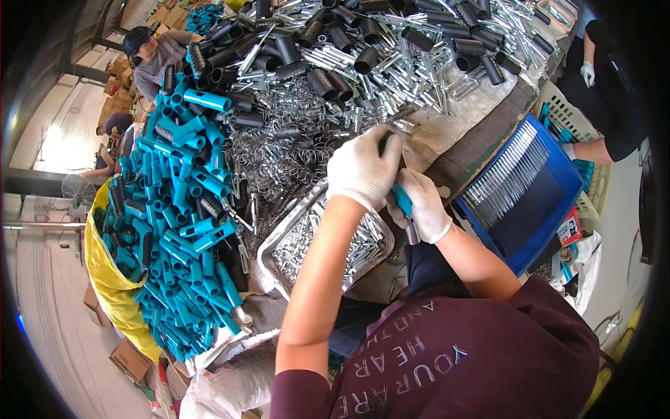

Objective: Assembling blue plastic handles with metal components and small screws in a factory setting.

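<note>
Both my hands wear white gloves and meet above the near edge of the heaped worktable. My right hand (pixel 427 208) is closed round a teal plastic handle piece (pixel 401 198), with a greyish end sticking out below the fingers. Just above it, my left hand (pixel 366 167) has its fingers curled in at the upper end of that piece; what they grip is hidden. Below my left wrist, a metal tray (pixel 269 255) holds many small silvery metal parts (pixel 363 244). Beyond the hands lies a tangle of wire springs (pixel 279 140).
Teal plastic housings (pixel 181 188) pile up at left, beside a yellow sack (pixel 112 258). Black sleeves (pixel 366 59) and metal rods (pixel 419 77) cover the far side. At right, a blue tray (pixel 516 244) holds a row of metal rods. Other people (pixel 150 56) work nearby.
</note>
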Motion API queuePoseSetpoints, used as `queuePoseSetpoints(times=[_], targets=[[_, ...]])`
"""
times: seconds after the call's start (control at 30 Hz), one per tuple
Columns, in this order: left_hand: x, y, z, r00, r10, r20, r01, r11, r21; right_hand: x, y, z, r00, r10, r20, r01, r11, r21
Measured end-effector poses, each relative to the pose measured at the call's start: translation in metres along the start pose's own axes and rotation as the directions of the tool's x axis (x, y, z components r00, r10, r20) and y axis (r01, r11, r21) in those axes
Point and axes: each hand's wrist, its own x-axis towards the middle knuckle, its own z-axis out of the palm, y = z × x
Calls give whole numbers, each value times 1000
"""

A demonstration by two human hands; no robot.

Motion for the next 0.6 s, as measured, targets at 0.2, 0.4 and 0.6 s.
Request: queuePoseSetpoints(times=[0.2, 0.4, 0.6], targets=[[19, 28, 20, 979, 202, -2, -194, 944, 265, 1, 10, -4, 982, -178, -55, 183, 979, 87], [70, 34, 12, 959, 120, 257, -159, 977, 140, -1, 2, -4, 990, -82, -117, 87, 995, 41], [78, -16, 41, 974, 225, 9, -205, 872, 445, -4, -4, 4, 988, -31, -153, 46, 994, 98]])
